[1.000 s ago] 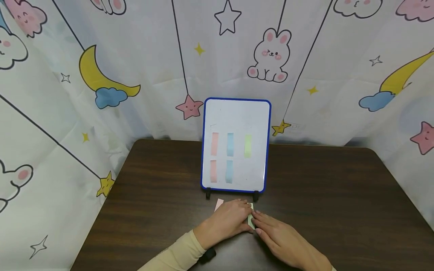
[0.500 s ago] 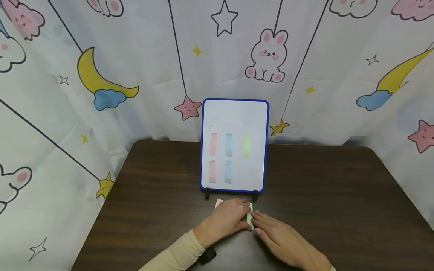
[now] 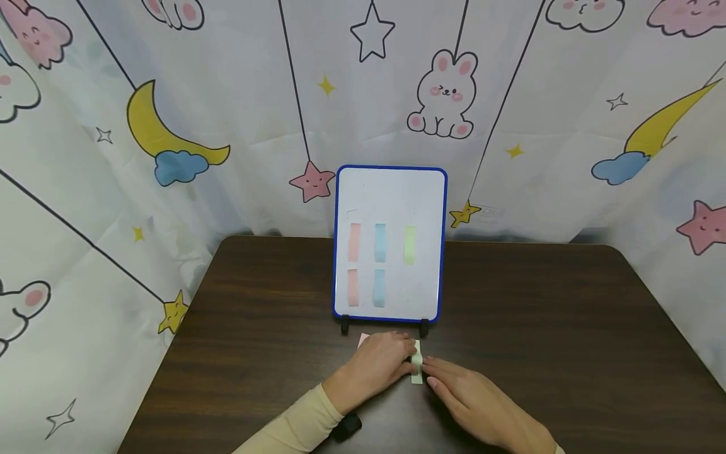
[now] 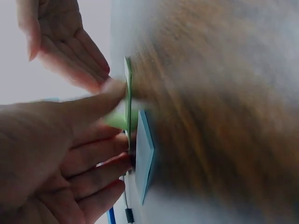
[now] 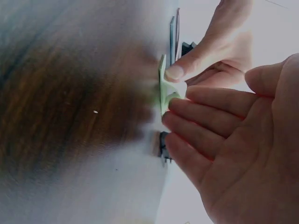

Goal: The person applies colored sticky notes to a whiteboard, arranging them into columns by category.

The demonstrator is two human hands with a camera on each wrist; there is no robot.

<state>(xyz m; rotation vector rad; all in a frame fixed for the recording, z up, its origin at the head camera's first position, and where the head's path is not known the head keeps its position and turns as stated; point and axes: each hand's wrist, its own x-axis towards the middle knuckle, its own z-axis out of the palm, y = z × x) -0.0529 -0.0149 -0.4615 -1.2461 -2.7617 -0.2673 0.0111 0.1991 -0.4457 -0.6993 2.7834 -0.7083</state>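
A narrow pale green sticky note pad (image 3: 416, 377) lies on the table between my two hands. My left hand (image 3: 379, 364) holds it, thumb on the near part and fingers at the far part. Its top sheet (image 5: 176, 89) bows upward in the right wrist view. My right hand (image 3: 482, 403) is at the pad's right side, fingers extended and close together, fingertips at the raised sheet. A blue sticky note pad (image 4: 144, 161) lies beside the green one in the left wrist view. Mostly hidden behind my left hand is a pink sticky note pad (image 3: 363, 339).
A blue-framed whiteboard (image 3: 391, 195) stands just beyond the hands on black feet (image 3: 424, 328). Two pink strips (image 3: 353, 287), two blue strips (image 3: 379, 288) and one green strip (image 3: 409, 244) are on it. A black object (image 3: 347, 427) lies by the left wrist.
My left thumb has moved forward along the green pad, exposing its near end. The right fingertips have shifted slightly from the pad's edge. The whole head view has drifted a little left.
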